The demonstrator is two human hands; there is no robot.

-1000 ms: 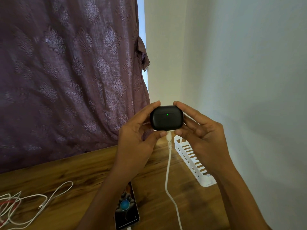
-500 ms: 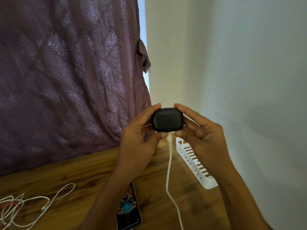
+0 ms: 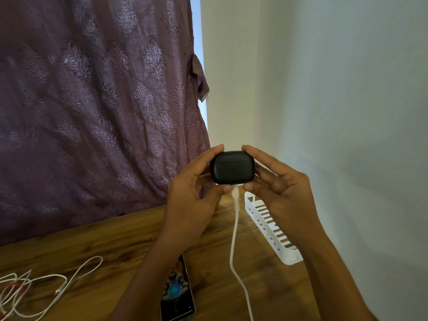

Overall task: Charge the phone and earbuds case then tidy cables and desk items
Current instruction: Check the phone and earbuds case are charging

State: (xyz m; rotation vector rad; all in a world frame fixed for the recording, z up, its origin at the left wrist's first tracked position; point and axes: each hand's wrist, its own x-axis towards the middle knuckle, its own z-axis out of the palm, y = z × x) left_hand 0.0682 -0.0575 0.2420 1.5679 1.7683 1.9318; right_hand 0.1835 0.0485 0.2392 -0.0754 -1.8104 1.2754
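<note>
A purple patterned curtain (image 3: 92, 107) hangs behind a wooden desk (image 3: 111, 246); a white wall (image 3: 347, 112) stands to the right. A white slotted tray (image 3: 268, 225) lies on the desk against the wall. A loose bundle of white cables (image 3: 30, 288) lies at the desk's left edge. A phone (image 3: 177, 295) lies face up on the desk with its screen lit, partly covered by the left forearm.

The left hand (image 3: 192, 193) and the right hand (image 3: 280, 193) hold a black earbuds case (image 3: 232, 167) in the air above the desk. On each hand, thumb and forefinger are clamped on opposite sides of the case: forefingers on top, thumbs beneath. The case lid is closed. A white charging cable (image 3: 234, 239) is plugged into the underside of the case and hangs down between the forearms to the desk.
</note>
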